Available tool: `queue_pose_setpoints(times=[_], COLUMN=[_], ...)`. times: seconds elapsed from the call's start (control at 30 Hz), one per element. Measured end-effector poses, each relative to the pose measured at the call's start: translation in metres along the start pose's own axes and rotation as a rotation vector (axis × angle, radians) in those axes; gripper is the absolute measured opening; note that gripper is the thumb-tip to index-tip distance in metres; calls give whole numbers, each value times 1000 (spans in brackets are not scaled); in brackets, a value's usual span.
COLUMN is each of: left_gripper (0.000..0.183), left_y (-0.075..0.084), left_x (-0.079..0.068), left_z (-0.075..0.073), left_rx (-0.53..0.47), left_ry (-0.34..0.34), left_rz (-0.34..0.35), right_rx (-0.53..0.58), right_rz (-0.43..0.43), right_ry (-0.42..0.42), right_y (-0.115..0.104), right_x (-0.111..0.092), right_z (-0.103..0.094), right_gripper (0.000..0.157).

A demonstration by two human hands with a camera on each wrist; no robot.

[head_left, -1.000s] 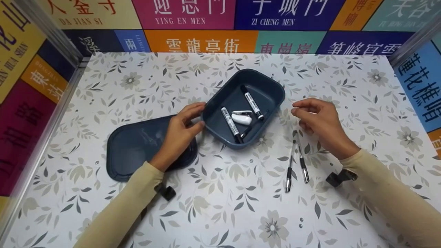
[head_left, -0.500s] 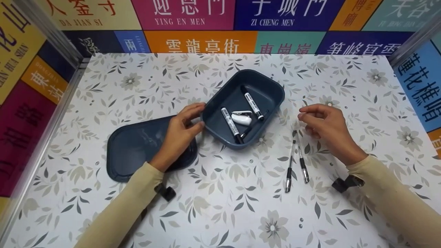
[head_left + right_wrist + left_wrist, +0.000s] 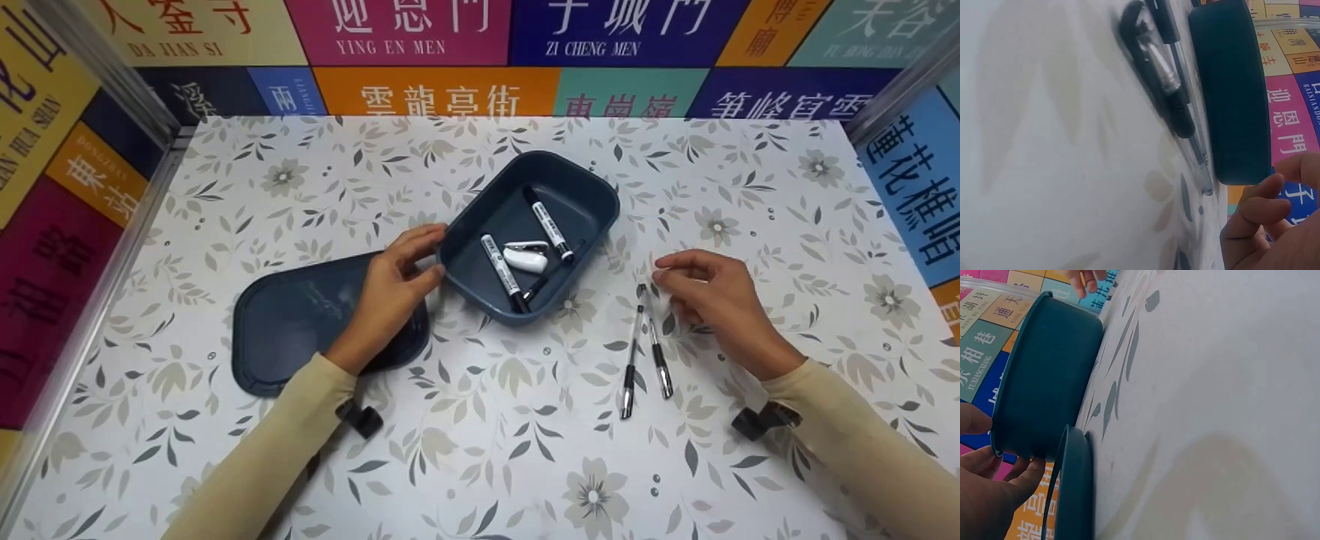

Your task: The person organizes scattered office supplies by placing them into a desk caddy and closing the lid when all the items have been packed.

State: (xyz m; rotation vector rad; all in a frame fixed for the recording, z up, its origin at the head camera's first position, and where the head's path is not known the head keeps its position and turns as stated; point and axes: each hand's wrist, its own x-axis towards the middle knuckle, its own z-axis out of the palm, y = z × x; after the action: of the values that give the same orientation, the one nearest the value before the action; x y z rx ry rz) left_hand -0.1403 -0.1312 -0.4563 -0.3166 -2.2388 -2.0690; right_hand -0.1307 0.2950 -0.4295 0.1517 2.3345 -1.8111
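A dark blue plastic box (image 3: 480, 300) stands open on the table at an angle. Inside lie two white-and-black markers (image 3: 551, 225), a small white rounded object (image 3: 526, 259) with a metal part, and a dark slim item beside it. My left hand (image 3: 386, 296) touches the box's left corner, thumb and fingertips on its outer wall and rim. My right hand (image 3: 712, 300) hovers with loosely curled fingers beside the top ends of two clear pens with black grips (image 3: 628, 375), holding nothing. In the right wrist view, the pens (image 3: 1176, 107) lie before the box.
The box's dark blue lid (image 3: 289, 330) lies flat at the left, partly under my left hand and wrist. A floral cloth (image 3: 480, 457) covers the table. Colourful panels with lettering (image 3: 420, 37) rise along the back and both sides.
My right hand has moved away from the box, toward the front and slightly right, coming alongside the pens' top ends. My left hand, the box and its contents stay put.
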Motion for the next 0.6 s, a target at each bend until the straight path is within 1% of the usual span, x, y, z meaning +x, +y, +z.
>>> queue_pose_setpoints(times=[0.1, 0.2, 0.4, 0.6], left_gripper=[49, 49, 49, 50], left_y=[-1, -2, -1, 0], left_x=[0, 0, 0, 0], left_z=[0, 0, 1, 2], left_rx=[5, -1, -29, -28], left_ry=[2, 4, 5, 8], left_rz=[0, 4, 9, 10], right_rx=[-12, -40, -117, -130], right_rz=[16, 33, 15, 31], right_ry=[-5, 1, 11, 3], right_y=[3, 6, 12, 17], right_x=[-2, -4, -9, -12], right_z=[-1, -2, -3, -3], right_gripper=[44, 43, 38, 38])
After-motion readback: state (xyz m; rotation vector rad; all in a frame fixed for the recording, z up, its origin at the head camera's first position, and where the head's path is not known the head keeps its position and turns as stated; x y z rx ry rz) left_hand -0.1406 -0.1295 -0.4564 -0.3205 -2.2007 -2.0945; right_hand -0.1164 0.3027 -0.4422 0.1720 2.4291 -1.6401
